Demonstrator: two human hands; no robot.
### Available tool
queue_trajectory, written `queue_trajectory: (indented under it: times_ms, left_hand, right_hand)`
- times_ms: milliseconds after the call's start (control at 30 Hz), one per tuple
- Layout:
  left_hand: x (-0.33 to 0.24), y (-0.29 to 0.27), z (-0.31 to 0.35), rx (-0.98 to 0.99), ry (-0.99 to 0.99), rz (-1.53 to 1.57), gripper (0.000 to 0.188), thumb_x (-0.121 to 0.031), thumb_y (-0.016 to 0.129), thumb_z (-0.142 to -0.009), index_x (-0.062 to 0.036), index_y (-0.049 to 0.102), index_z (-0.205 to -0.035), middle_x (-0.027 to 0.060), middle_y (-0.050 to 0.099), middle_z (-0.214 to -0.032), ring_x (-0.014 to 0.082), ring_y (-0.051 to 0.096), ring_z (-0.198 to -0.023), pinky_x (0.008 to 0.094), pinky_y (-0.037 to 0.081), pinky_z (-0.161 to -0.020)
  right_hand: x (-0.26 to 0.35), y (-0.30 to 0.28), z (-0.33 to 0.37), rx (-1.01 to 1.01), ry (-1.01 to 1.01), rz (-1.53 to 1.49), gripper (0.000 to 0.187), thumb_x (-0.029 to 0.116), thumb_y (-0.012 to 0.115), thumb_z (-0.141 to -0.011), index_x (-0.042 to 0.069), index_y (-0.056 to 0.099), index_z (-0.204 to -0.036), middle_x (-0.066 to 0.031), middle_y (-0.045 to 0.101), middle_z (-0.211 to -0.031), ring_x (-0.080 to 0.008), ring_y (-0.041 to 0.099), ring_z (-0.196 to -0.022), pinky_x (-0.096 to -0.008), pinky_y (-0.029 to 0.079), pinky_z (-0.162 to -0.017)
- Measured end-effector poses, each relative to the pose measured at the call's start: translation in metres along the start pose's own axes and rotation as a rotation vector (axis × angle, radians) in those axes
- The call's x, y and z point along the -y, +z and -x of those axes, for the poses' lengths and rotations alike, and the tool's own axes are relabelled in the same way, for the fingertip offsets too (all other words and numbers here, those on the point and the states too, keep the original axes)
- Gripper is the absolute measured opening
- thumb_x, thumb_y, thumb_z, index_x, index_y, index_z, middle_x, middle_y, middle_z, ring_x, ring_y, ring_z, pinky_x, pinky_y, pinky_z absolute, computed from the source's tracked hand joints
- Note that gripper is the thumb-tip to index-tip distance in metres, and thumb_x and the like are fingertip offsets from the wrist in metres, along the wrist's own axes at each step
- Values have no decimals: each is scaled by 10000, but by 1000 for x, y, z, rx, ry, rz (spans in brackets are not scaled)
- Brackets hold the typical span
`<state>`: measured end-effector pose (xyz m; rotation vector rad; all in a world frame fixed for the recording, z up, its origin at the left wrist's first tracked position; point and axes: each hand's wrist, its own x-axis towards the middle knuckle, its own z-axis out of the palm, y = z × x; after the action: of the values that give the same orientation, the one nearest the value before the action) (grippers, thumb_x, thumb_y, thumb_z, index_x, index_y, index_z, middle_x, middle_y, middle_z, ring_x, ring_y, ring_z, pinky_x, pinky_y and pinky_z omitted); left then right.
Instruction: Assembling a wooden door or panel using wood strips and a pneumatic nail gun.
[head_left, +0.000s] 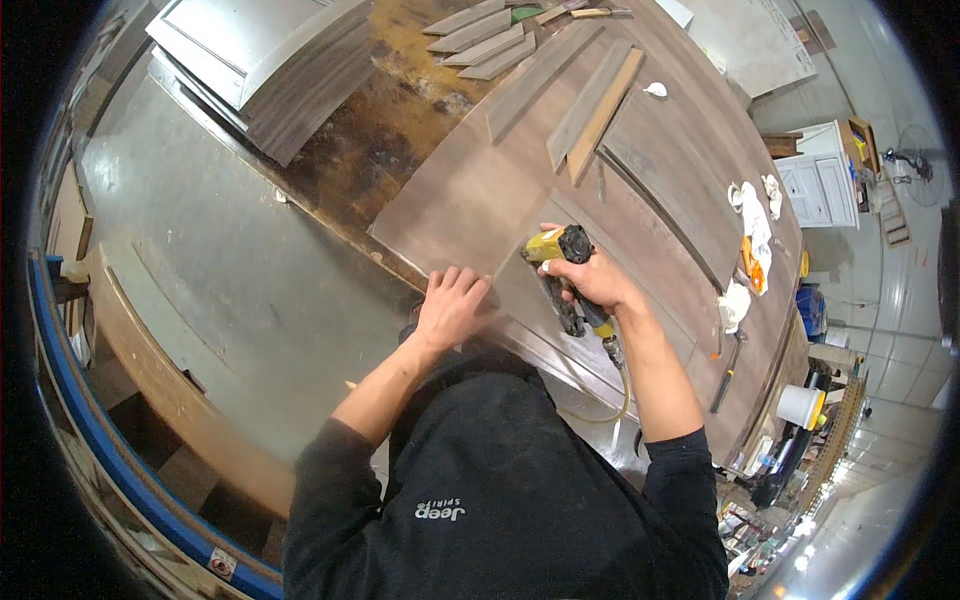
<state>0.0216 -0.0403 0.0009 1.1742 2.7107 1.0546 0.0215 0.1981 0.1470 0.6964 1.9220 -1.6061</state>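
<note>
So this is mid-fastening on a big brown door panel [480,200] lying flat on the worktop [380,140]. The right hand [600,280] is wrapped tight around the handle of a yellow and black nail gun [562,262], fingers fully closed on it, nose pointed down at the panel's near edge, with its air hose [618,385] trailing back toward the body. The left hand [452,305] holds nothing: it's spread flat, palm down, pressing on the panel's near corner just beside the gun. Looks to me like the step in hand is pinning a trim strip or molding along that near edge, though I can't really tell whether the gun's tip is touching the wood or just above it, since the hand covers it. The next shot calls for keeping the flat hand clear of the nose, holding the piece from shifting, and setting the gun square to the surface before it fires. Farther up the panel are loose wood strips [585,105], well apart from the hands, and some white rags [755,225] along the right edge. A stack of grey panels [270,60] sits at the far left of the worktop.
</note>
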Motion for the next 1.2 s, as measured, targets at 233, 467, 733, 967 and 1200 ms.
queue_trajectory:
  times_ms: [233,467,733,967,1200]
  left_hand:
    - [-3,-4,-1,36,1,2,564,-402,828,-743,-96,663,-1186,71,583,-1063,286,541,-1040,448,407,-915]
    - [-17,-20,-11,39,-69,46,573,-379,800,-795,-89,630,-1260,108,590,-1117,320,537,-1080,458,400,-920]
    - [-27,11,-68,100,0,-84,549,-338,696,-909,-112,564,-1391,119,529,-1385,315,481,-1281,570,348,-1073]
    - [-94,82,-85,330,487,-101,571,-328,637,-944,-93,512,-1449,139,413,-1551,325,342,-1469,646,192,-1210]
    - [-165,145,-134,443,564,-33,609,-354,654,-933,-78,500,-1453,157,404,-1553,358,314,-1477,638,178,-1216]
  right_hand:
    - [-3,9,5,-71,-33,70,658,152,722,-874,118,472,-1482,-5,607,-813,-105,531,-560,-285,452,-512]
    - [-48,19,73,-132,-134,-86,753,60,678,-858,123,401,-1555,-65,709,-1043,-104,572,-597,-259,487,-547]
    - [-150,39,170,-405,38,-363,747,-3,742,-838,186,485,-1514,-28,709,-1001,-79,568,-621,-255,489,-554]
    - [-211,20,229,-738,125,-495,731,-33,658,-846,128,455,-1529,-42,717,-1003,-92,561,-582,-251,486,-534]
    - [-261,-48,264,-960,90,-623,642,85,770,-853,153,553,-1454,1,610,-751,-81,548,-543,-255,447,-495]
